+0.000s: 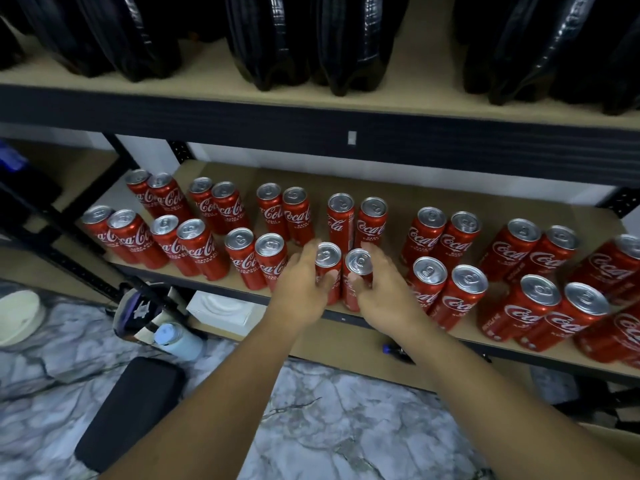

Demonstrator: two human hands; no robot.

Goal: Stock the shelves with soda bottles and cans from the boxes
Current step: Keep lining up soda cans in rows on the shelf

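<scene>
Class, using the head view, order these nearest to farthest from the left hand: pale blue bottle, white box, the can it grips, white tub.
1. Can, gripped by the left hand.
2. White box, below the shelf.
3. Pale blue bottle, lower left.
4. White tub, far left.

The one head-worn wide-angle camera looked forward and steeply down at the shelving from close in front. The lower shelf [408, 187] of Coca-Cola cans [429, 237] filled the middle of the frame. The upper shelf [207, 69] with dark bottles [346, 46] crossed the top, and the marble-patterned floor [346, 427] lay along the bottom. The left hand [301, 285] and right hand [384, 296] entered from the bottom edge.
</scene>
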